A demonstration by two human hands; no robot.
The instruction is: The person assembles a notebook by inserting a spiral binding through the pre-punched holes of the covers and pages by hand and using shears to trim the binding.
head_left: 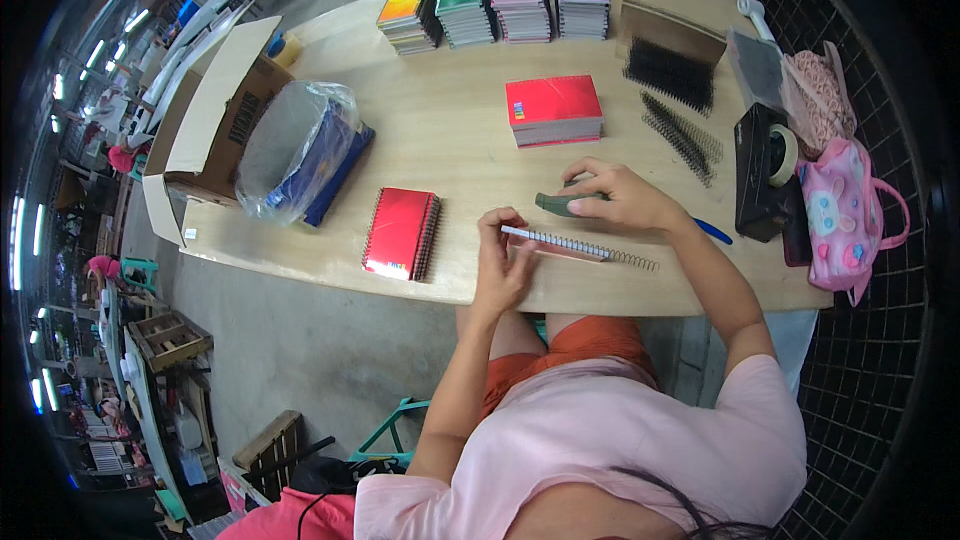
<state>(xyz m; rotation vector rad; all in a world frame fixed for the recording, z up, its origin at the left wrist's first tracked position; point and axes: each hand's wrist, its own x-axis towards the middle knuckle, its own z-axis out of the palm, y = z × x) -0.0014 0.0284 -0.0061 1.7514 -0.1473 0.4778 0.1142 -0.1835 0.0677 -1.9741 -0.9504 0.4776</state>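
Pad was held in L hand, tool in R hand. Coil end was seen R of pad, nearer R hand.

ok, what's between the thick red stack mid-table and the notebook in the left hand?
In the head view, the dark green tool and the right hand holding it, seen against the pale tabletop.
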